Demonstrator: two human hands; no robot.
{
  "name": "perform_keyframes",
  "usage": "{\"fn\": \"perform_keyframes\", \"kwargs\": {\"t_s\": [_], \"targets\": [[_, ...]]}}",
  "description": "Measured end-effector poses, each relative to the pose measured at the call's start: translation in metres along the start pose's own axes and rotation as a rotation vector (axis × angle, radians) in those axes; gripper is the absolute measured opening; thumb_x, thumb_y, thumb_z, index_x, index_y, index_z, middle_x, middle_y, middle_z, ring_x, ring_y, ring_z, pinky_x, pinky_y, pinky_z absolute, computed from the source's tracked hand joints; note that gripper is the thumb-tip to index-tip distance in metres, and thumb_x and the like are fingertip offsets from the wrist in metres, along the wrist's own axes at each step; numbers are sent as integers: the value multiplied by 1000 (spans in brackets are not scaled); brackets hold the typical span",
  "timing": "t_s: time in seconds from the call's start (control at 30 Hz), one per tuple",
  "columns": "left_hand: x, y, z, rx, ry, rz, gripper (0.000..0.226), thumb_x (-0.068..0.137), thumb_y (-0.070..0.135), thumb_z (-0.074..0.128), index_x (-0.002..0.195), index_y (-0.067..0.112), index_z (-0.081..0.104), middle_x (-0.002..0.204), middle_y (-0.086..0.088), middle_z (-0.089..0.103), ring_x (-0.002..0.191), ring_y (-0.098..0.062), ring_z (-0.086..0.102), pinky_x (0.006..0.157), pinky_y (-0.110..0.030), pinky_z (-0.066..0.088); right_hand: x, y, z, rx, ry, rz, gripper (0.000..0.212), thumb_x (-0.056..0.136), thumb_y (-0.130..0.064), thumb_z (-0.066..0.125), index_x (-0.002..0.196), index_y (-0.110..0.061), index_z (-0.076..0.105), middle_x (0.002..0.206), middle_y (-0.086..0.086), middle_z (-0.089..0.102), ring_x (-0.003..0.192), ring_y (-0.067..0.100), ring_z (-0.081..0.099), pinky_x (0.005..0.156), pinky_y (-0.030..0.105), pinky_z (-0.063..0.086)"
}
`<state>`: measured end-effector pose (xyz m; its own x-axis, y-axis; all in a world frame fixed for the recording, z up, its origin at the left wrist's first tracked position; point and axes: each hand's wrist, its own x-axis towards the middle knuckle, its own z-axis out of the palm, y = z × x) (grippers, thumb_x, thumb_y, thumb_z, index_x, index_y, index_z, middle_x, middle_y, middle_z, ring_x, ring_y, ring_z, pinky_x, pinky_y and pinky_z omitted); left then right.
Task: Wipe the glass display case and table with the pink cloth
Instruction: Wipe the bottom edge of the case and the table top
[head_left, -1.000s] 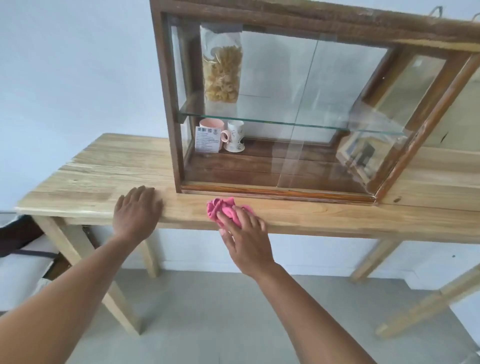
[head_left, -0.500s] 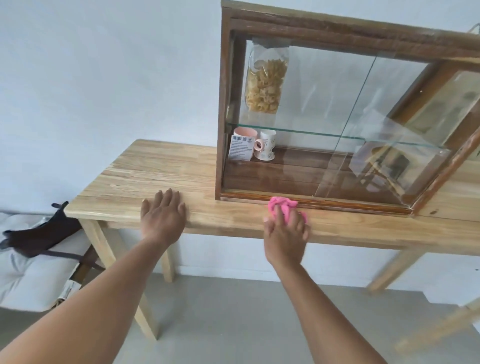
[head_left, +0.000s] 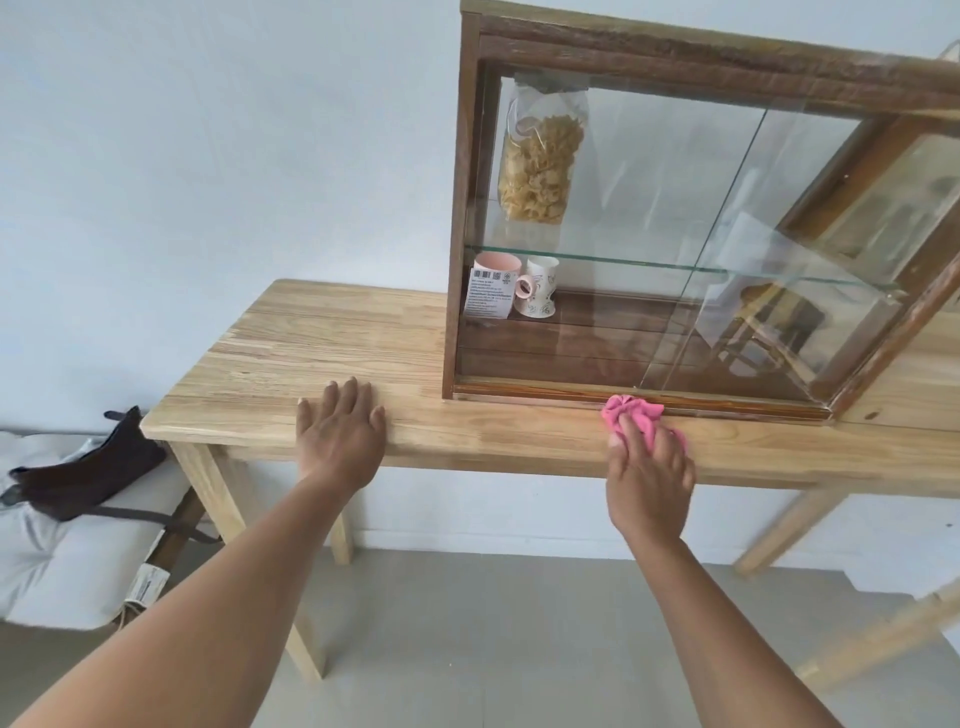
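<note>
Cloth (head_left: 636, 415), pink, has slid rightward along the counter (head_left: 322, 358) edge below the glass case (head_left: 467, 208); right hand (head_left: 647, 478) presses it flat-fingered, left hand (head_left: 340, 434) stays spread, empty.

We see a plain pale wall (head_left: 208, 156) behind a grey tiled floor (head_left: 493, 634). Left of the floor area, a white cushioned seat (head_left: 57, 566) carries a dark bag (head_left: 88, 473). Lighting is even and diffuse.

A glass display case (head_left: 675, 52) is borne by the wooden table (head_left: 322, 353); at six o'clock of it, a pink cloth (head_left: 636, 415) is seemingly pressed flat.
</note>
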<state>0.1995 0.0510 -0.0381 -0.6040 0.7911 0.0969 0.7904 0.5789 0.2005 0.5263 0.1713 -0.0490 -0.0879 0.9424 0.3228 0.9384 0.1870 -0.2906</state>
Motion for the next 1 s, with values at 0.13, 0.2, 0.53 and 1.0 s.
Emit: {"fn": "perform_keyframes", "kwargs": {"t_s": [0.13,0.2,0.53,1.0], "targets": [[1,0,0,13,-20,8,60,101,44,7,158,25,12,167,6,8,153,-18,2,122,-48,-1,-12,-55,8,-4,-37,19,53,100,-47,28,146,-25,40,150,13,35,142,33,22,119,50,14],[2,0,-1,14,-32,13,61,102,45,6,159,25,11,167,6,6,154,-17,0,122,-48,-2,-31,-94,14,12,-56,-140,52,99,-50,30,144,-26,42,149,12,36,141,33,25,118,51,16],[-12,-19,-9,26,-29,40,59,103,47,4,159,27,7,167,8,3,153,-13,-3,123,-39,-4,-21,-67,19,37,-69,-625,46,102,-48,38,147,-38,39,145,2,48,137,28,39,108,45,34],[-3,-27,-14,-110,-155,9,57,105,45,22,158,28,12,167,7,4,153,-13,-4,121,-40,-6,-56,-145,12,127,-96,-696,69,72,-14,80,135,-31,56,127,5,60,119,33,54,92,45,45]]}}
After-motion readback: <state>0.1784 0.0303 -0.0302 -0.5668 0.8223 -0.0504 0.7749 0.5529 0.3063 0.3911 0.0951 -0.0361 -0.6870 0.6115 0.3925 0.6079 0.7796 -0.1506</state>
